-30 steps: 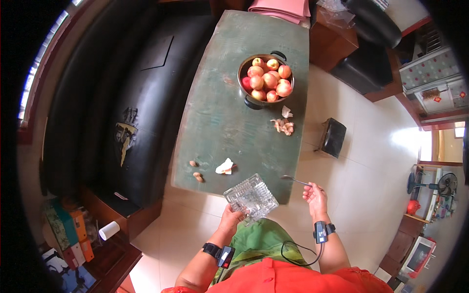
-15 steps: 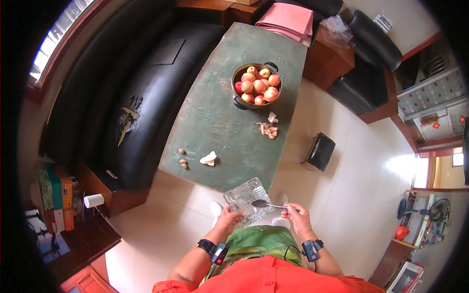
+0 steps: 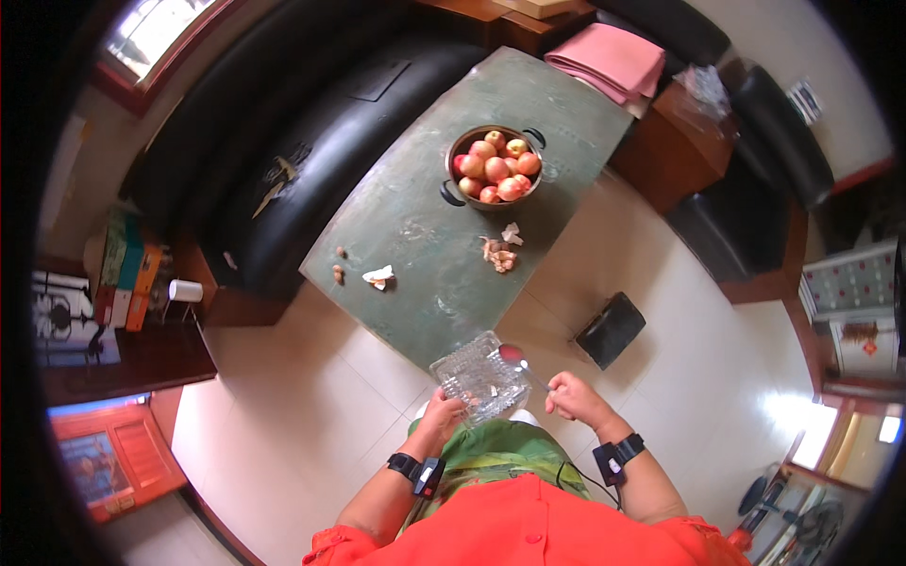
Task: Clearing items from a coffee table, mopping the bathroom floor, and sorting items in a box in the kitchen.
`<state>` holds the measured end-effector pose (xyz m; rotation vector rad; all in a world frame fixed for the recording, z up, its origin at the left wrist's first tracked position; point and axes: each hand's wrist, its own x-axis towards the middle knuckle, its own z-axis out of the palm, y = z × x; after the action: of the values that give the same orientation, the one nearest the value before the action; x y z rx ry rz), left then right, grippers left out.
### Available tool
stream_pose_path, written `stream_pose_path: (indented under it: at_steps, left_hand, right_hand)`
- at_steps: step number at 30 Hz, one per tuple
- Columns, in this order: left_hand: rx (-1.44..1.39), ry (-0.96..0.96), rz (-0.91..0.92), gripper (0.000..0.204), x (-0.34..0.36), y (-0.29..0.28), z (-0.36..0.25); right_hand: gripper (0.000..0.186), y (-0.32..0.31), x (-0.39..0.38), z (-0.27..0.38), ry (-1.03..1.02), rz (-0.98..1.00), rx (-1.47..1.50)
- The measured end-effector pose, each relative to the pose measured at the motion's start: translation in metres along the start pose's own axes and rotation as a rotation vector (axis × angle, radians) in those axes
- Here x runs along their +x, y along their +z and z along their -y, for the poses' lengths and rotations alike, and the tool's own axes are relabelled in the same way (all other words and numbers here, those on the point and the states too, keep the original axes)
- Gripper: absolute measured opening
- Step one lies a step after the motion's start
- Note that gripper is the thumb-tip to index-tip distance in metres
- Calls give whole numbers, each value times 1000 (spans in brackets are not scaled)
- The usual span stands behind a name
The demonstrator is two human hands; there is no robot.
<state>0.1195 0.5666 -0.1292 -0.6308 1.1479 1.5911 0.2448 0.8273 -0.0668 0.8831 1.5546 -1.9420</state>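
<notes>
A clear glass dish is held over the lap, just off the near edge of the green table, so that it can be worked in close to the body. It is gripped at its near left corner by the left hand, fingers curled up around the rim, the forearm coming in from the lower edge with a black wrist device. To the right, a spoon is grasped by its handle in the closed right hand, and its bowl is kept over the dish's far right corner; the wrist is bent inward toward the dish.

Farther off, small peel scraps and a pale piece are seen lying on the table. Beyond them, a dark two-handled pot of apples is set near the table's middle. A folded pink cloth is laid at the far end.
</notes>
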Motion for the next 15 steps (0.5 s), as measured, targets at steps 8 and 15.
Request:
stream_pose_path:
  at_steps: [8,15]
  left_hand:
    - [62,47,-23,39,3,36,-11]
    - [54,66,-77,39,10,51,-20]
  right_hand:
    - [33,-51,54,79,-68,-133,86]
    - [42,-94,143,100,-40,-185,-70]
